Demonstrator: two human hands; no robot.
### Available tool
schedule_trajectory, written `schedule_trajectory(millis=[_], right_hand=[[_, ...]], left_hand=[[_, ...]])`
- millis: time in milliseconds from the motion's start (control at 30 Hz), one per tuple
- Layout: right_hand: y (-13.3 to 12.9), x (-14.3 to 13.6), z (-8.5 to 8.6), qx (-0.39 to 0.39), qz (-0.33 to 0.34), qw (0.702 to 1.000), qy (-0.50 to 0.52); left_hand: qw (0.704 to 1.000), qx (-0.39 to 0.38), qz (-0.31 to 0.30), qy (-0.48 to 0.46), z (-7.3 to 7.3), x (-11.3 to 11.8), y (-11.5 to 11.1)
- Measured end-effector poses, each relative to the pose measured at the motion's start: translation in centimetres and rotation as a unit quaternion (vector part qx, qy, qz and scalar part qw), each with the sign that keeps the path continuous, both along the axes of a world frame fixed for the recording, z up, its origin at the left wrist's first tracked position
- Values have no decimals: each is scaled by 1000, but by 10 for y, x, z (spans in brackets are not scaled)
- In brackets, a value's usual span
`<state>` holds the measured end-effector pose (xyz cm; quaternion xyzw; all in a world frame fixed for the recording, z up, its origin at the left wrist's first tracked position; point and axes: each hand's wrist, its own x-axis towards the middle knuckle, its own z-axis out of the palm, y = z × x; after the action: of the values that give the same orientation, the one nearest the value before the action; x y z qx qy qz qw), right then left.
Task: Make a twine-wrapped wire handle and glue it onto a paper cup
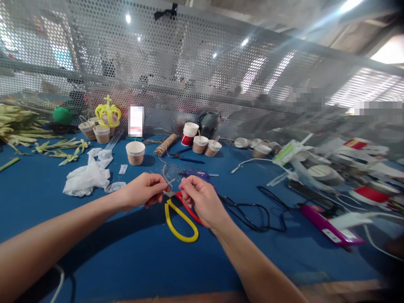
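My left hand (153,189) is closed in a pinch on a thin brown piece of twine (171,182), whose short end sticks out toward the right. Close beside it, my right hand (198,195) also has thumb and fingers pressed together; what they hold is too small to make out. Under and between both hands lies a pair of scissors (181,221) with one yellow and one red handle, its blades partly hidden by my left fingers. A roll of brown twine (166,144) lies behind, with a loose strand running toward my hands.
Behind my right hand lies a blue glue gun (197,174), near dark pliers (189,158). A twine-wrapped cup (135,152) stands behind my left hand, beside crumpled white plastic (86,179). Black cable (249,204) and a purple box (330,223) lie right. A perforated metal screen (195,63) closes the back.
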<state>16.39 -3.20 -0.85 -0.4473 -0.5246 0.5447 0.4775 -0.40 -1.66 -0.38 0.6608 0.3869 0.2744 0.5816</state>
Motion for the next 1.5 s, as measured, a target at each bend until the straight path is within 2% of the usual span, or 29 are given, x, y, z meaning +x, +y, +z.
schedule_trajectory(millis=[133,300,533,900,1033,1233,1500], right_hand=[[-2,-1,1,-24,16,999,21],[-4,-2,0,-16,28,998,-47],[-6,-5,0,-52,80,994,-51],[-4,-4,-3,-32,81,994,-65],[-4,-4,-3,-24,72,992,-104],[-5,-4,-2,37,80,983,-161],[-7,-4,-3,57,80,964,-246]], left_hand=[[1000,3,7,-2,-1,0,1],[1000,-2,19,-3,1,1,0],[1000,0,28,-8,0,-1,2],[999,-2,40,-3,-1,-1,2],[999,-2,42,-10,-1,-1,2],[999,4,41,-9,-1,0,3],[999,1,42,-13,0,-1,3]])
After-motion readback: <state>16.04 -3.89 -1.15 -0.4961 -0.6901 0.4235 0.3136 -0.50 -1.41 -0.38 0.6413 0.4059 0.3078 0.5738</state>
